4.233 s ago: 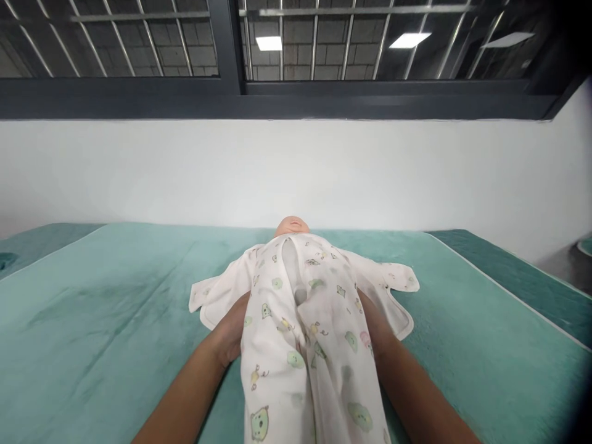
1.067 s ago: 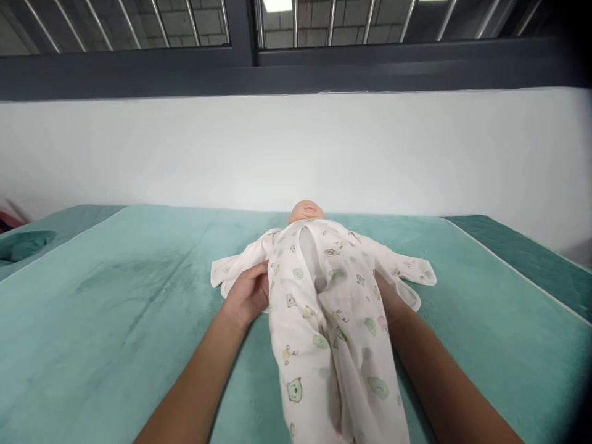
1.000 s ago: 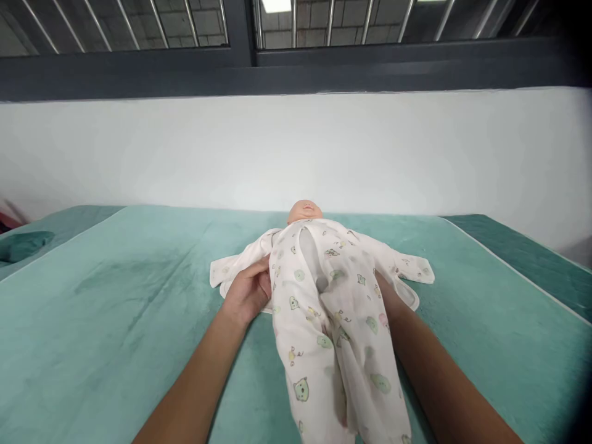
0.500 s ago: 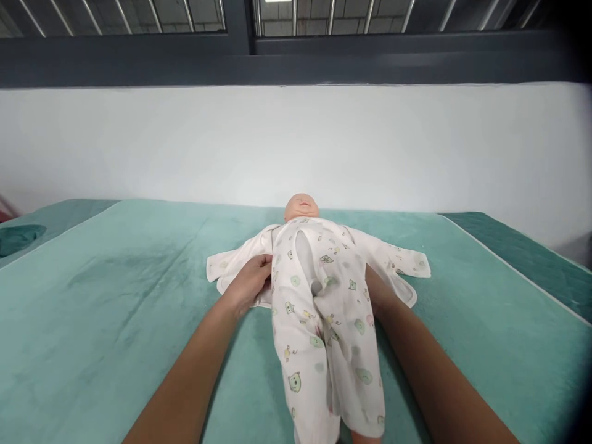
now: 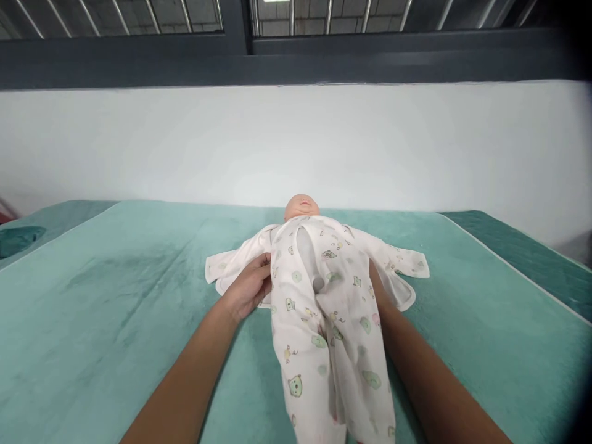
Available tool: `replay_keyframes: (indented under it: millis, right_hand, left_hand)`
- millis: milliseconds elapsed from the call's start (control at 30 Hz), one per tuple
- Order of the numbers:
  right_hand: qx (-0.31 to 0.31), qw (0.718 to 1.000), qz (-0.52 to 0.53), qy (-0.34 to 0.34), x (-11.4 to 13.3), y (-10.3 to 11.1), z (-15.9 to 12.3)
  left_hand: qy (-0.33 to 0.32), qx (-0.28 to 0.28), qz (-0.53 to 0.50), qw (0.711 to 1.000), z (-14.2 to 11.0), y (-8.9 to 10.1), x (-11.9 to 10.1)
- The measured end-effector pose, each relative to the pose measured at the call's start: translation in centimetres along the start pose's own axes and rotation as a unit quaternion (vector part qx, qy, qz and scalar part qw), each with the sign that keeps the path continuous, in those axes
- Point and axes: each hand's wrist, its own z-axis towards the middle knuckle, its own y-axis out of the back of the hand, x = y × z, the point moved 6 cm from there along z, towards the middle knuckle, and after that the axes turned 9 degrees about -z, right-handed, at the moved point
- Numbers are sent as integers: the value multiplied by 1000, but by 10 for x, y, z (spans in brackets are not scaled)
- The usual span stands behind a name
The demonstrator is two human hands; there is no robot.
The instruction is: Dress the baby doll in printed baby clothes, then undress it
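Observation:
A baby doll [image 5: 301, 206] lies on its back on a teal mat [image 5: 115, 296], head towards the wall. It wears a white romper [image 5: 324, 308] printed with small green animals, sleeves spread out flat to both sides. My left hand [image 5: 250, 287] rests against the doll's side by the left sleeve, fingers curled on the romper's edge. My right hand [image 5: 377, 290] lies against the doll's other side, its fingers mostly hidden under the cloth. The romper's legs hang towards me between my forearms.
A white wall rises behind the mat, with a dark window frame and metal bars above it. A darker green strip [image 5: 522, 259] borders the mat at the right. A dark teal cloth lump [image 5: 18, 237] sits at the far left.
The romper's legs have swung slightly and settled lower between my arms. My left hand has stayed at the doll's side; my right hand has slid a little up along the body.

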Motion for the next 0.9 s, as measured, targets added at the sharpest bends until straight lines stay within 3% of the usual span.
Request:
replay_keyframes:
  millis: [133, 300, 400, 500, 700, 900]
  right_hand:
    - [34, 997, 55, 37, 17, 4, -2]
    - [53, 989, 135, -25, 18, 4, -4]
    - [95, 974, 194, -64, 18, -3, -7]
    - [108, 963, 227, -93, 16, -7, -9]
    - [60, 970, 223, -70, 5, -3, -3]
    - [116, 960, 243, -76, 11, -11, -6]
  left_hand:
    - [4, 0, -49, 999, -1, -6, 1]
    - [19, -3, -100, 995, -1, -12, 7]
    - [25, -5, -117, 993, -1, -15, 10]
    - [29, -4, -107, 994, -2, -17, 13]
    - [33, 14, -57, 998, -6, -19, 13]
    - [32, 14, -21, 999, -10, -25, 10]
